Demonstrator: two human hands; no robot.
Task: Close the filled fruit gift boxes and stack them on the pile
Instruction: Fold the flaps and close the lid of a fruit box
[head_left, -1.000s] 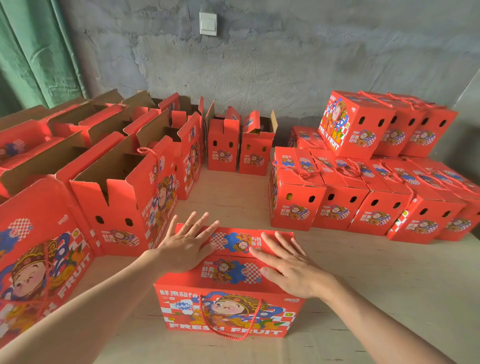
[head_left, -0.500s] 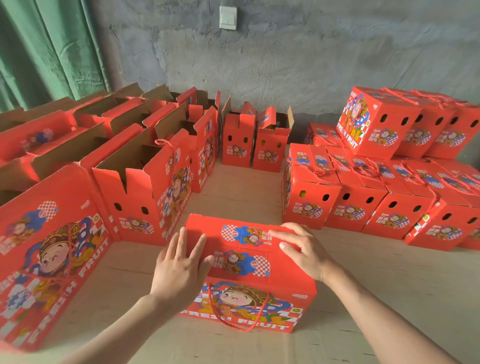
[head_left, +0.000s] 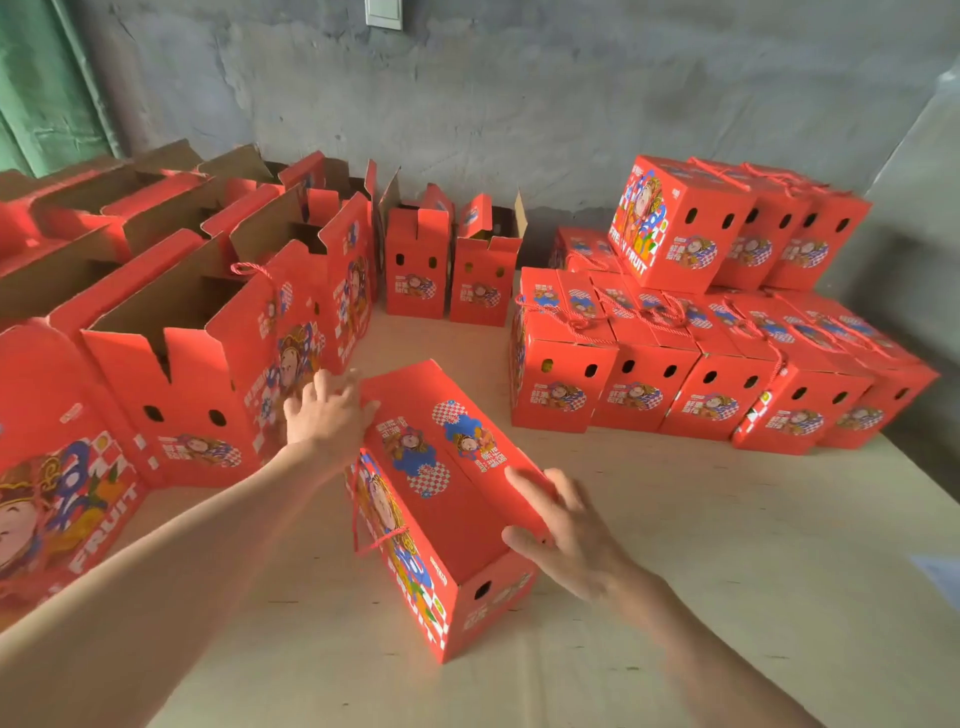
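Judged best taken by both short ends, lifted level, and set square beside the upper row of the pile (head_left: 649, 384). Found the closed gift box (head_left: 447, 499) lying askew near the middle of the wooden surface (head_left: 727, 571), well apart from the pile toward the far right corner. Found the left hand (head_left: 327, 410) spread flat against its far end and the right hand (head_left: 566, 530) spread loosely over its near end, neither clenched nor gripping.
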